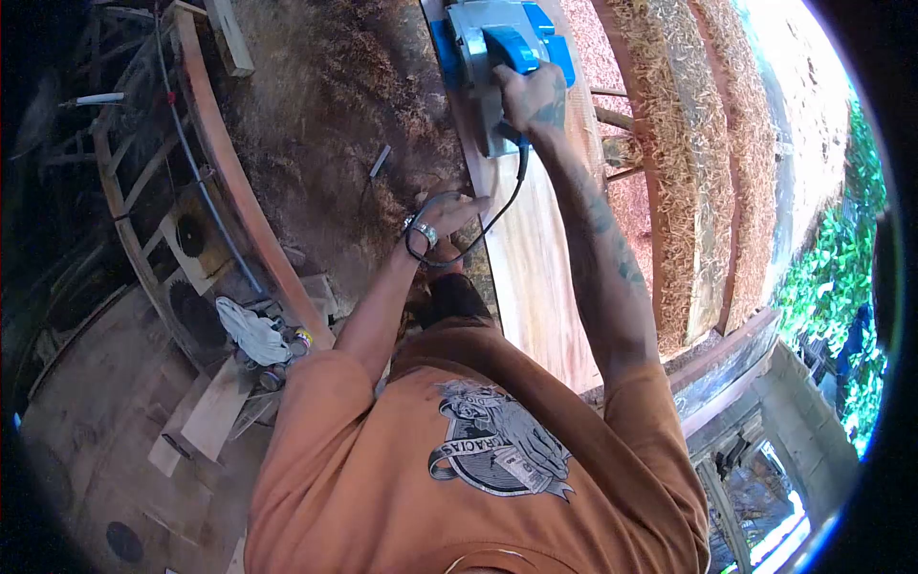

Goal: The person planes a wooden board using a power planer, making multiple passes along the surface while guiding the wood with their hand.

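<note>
A blue and silver power planer (476, 43) rests on a long pale wooden board (526, 258) at the top centre. My right hand (532, 96) is wrapped round its blue handle. The black cord (513, 196) runs from the planer's rear, loops down over the board and passes by my left wrist. My left hand (451, 215) is at the board's left edge, fingers stretched towards the wood, with the cord beside it.
Beams heaped with wood shavings (684, 143) stand to the right. A curved timber (229, 163) runs along the left, near a white cloth (251, 330) and wood offcuts (218, 407). A small grey bar (380, 161) lies on the brown surface.
</note>
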A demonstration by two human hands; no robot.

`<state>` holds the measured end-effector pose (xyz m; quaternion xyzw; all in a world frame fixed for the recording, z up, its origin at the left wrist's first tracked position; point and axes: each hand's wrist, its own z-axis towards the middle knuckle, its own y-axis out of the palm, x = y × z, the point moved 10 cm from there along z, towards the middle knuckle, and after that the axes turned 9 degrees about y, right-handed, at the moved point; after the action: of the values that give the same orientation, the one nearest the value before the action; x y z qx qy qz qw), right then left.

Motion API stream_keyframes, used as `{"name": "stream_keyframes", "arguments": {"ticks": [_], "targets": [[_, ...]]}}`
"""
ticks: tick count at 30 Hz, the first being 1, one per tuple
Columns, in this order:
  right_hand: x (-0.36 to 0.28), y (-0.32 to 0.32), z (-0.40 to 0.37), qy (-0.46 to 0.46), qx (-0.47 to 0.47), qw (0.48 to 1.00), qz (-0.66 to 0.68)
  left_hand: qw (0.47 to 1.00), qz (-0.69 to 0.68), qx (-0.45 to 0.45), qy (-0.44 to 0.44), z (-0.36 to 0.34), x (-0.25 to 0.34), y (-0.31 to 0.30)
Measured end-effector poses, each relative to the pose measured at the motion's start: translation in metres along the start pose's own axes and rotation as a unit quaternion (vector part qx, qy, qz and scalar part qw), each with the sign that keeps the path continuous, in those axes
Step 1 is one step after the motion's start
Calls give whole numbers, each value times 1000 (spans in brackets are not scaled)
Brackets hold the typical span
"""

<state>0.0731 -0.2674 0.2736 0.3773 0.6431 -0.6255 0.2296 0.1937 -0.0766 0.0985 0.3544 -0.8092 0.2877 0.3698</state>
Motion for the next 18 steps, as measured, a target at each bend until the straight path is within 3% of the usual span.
{"name": "stream_keyframes", "arguments": {"ticks": [2,5,6,9,12,14,16,18], "targets": [[3,6,14,-2,23,1000,-14,1000,-3,8,-18,-1,-2,-4],[-1,10,25,-11,31,999,-6,993,79,85,34,34,-46,-1],[6,17,36,2,27,1000,-10,991,108,57,57,54,-70,8],[-12,15,36,14,5,1000,-3,998,47,-33,9,63,-83,13],[-24,20,53,4,9,1000,7,995,0,45,94,72,-50,-43],[-29,24,64,7,11,1000,8,983,-100,87,128,58,-14,-97],[-37,27,72,19,4,1000,9,971,-60,181,143,42,27,-153],[-42,34,85,28,-7,999,16,966,-69,195,157,42,52,-182]]}}
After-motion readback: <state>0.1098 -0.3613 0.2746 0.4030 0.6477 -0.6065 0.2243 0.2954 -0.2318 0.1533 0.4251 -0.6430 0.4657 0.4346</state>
